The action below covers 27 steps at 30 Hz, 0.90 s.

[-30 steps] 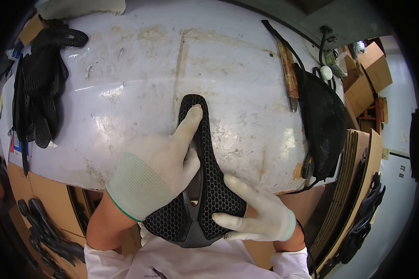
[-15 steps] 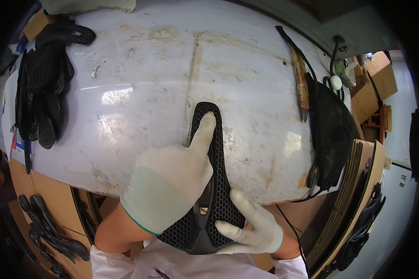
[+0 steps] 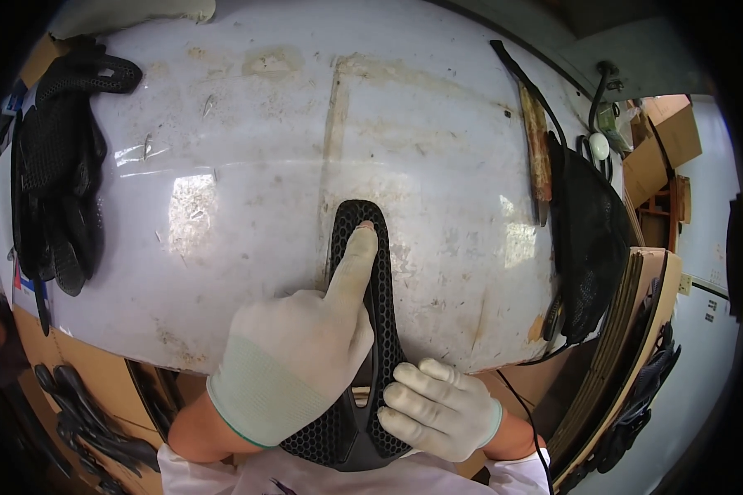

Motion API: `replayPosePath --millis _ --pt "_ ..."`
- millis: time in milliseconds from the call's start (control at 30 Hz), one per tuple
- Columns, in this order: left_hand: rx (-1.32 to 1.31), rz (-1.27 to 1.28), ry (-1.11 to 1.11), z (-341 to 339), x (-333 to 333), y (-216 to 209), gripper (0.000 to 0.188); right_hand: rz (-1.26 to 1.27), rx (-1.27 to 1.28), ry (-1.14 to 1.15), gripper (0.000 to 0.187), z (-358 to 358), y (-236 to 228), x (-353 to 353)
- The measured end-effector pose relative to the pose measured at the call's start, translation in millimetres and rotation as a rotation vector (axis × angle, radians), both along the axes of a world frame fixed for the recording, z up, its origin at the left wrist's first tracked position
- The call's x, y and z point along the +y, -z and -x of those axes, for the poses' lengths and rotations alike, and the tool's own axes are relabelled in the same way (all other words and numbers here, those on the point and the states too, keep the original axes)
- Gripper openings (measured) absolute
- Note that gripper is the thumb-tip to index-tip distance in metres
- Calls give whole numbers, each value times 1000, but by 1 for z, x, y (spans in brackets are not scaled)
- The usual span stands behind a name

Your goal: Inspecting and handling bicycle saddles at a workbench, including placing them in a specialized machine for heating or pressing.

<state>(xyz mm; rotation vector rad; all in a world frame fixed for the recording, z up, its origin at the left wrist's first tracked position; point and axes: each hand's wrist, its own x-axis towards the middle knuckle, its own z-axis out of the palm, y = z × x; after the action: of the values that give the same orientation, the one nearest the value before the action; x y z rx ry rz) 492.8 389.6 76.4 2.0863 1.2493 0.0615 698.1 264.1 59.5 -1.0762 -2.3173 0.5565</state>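
A stained white table (image 3: 260,148) carries black honeycomb pieces (image 3: 54,153), a brown tool (image 3: 537,144), a black bag (image 3: 590,239).

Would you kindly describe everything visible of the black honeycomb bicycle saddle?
The black honeycomb bicycle saddle, plastic or rubber by its look, has a narrow rounded nose, wider rear and central slot. The nose points away over the stained white tabletop; the rear is nearest the person's white shirt. The left hand in a pale knit glove covers part of it, forefinger on the nose; the gloved right hand touches its right side.
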Motion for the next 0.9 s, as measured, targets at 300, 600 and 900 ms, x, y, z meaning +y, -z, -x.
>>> replayPosePath --millis 300,600,900 --pt "-197 204 182 74 -18 -14 76 4 33 0 32 -14 -2 4" --pt "-555 -49 317 95 -58 30 68 -48 38 -33 31 -14 1 6" --pt "-535 -61 230 99 -69 32 65 -75 21 -21 32 -9 4 3"
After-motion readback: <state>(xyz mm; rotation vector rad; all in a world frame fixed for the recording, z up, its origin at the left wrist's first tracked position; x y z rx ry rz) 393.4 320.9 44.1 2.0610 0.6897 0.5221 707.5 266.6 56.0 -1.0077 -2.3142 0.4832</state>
